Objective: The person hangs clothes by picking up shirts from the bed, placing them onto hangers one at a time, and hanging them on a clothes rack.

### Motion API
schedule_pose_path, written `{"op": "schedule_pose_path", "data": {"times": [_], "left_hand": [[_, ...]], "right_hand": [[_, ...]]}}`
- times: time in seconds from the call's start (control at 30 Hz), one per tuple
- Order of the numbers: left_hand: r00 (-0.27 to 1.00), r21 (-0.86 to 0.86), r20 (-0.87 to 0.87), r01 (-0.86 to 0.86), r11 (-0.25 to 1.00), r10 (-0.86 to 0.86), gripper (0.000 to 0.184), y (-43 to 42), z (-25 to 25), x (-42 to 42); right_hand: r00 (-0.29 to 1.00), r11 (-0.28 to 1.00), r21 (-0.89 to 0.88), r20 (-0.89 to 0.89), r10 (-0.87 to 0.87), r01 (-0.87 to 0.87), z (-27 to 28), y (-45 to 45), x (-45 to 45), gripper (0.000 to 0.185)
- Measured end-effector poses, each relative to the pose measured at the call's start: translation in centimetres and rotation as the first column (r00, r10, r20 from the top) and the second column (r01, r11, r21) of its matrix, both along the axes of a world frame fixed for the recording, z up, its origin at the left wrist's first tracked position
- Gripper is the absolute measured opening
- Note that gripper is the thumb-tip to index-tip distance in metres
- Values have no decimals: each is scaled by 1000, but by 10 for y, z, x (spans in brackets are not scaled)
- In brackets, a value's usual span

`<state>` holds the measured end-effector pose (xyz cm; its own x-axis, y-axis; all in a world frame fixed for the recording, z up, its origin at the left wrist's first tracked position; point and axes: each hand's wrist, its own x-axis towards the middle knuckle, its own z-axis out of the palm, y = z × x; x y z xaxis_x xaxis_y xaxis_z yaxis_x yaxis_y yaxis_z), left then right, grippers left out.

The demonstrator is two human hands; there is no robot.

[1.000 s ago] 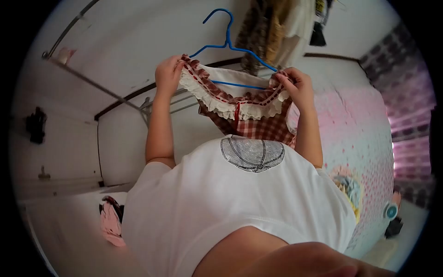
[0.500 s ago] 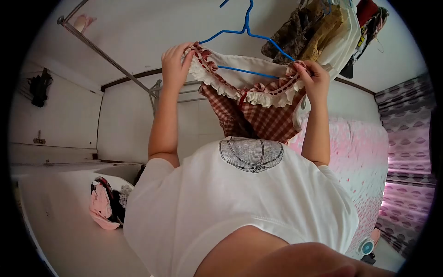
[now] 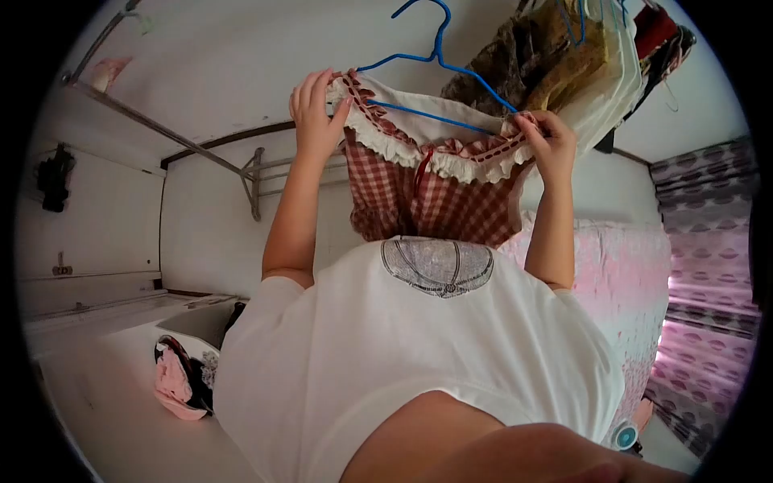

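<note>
A red-and-white checked dress [image 3: 451, 201] with a white ruffled neckline hangs in front of my chest on a blue hanger [image 3: 436, 55]. The hanger's hook points up and its lower bar shows across the neck opening. My left hand [image 3: 316, 117] is closed on the dress at the left end of the neckline, by the hanger's left end. At the other end, my right hand [image 3: 551, 143] pinches the neckline near the hanger's right tip. A thin red ribbon [image 3: 422, 171] dangles at the neckline's middle. The dress's lower part is hidden behind my white shirt.
Clothes on hangers [image 3: 555, 64] hang at the upper right. A metal rack [image 3: 161, 125] runs along the left. Behind on the right are a pink bedspread [image 3: 624, 266] and patterned curtains [image 3: 704, 233]. A bin-like container with pink and black cloth [image 3: 177, 378] stands at lower left.
The left side of the dress has spread out flatter and the ribbon now hangs in view. My left hand has shifted slightly right and the hanger's hook shows more fully. The view has turned a little.
</note>
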<state>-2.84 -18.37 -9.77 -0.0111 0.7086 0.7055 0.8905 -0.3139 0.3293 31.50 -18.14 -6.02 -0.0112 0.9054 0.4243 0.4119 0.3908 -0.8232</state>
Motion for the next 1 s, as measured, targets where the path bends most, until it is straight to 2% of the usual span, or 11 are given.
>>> {"op": "schedule_pose_path", "data": {"times": [0.23, 0.27, 0.33, 0.4, 0.53, 0.6, 0.7, 0.8, 0.9, 0.93, 1.0], "left_hand": [[985, -248, -4, 169, 954, -175, 18, 37, -16, -20], [972, -259, 48, 234, 937, -229, 17, 45, -19, -22], [934, -278, 163, 352, 894, -317, 15, 58, -29, -19], [912, -255, 164, 409, 876, -377, 16, 71, -30, -14], [880, -256, 195, 471, 844, -433, 15, 92, -41, -8], [875, -300, 258, 476, 827, -410, 14, 97, -39, -5], [852, -334, 265, 520, 786, -451, 26, 102, -44, -17], [919, -216, 184, 383, 898, -347, 54, 115, -67, -17], [702, -203, 603, 595, 778, -379, 87, 123, -102, -7], [677, -320, 658, 647, 692, -329, 99, 114, -109, -1], [512, -368, 844, 770, 521, -159, 91, 100, -138, 11]], "right_hand": [[993, 982, -154, -12, -117, 114, -34, -14, -1, 16], [989, 980, -137, 63, -137, 144, -37, -17, 1, 17], [987, 968, -196, 15, -159, 159, -45, -25, 2, 18], [985, 951, -260, 25, -169, 169, -58, -29, 8, 18], [1000, 924, -382, -11, -7, 2, -52, -46, 13, 20], [991, 916, -402, -112, -72, 21, -59, -47, 11, 19], [981, 934, -336, -102, -168, 125, -60, -47, -6, 17], [967, 939, -276, -88, -239, 206, -60, -38, -10, 19], [942, 932, -221, -115, -316, 286, -51, -32, -15, 19], [926, 930, -205, -165, -340, 305, -46, -39, -11, 18], [904, 913, -206, -177, -389, 353, -38, -42, -9, 18]]}}
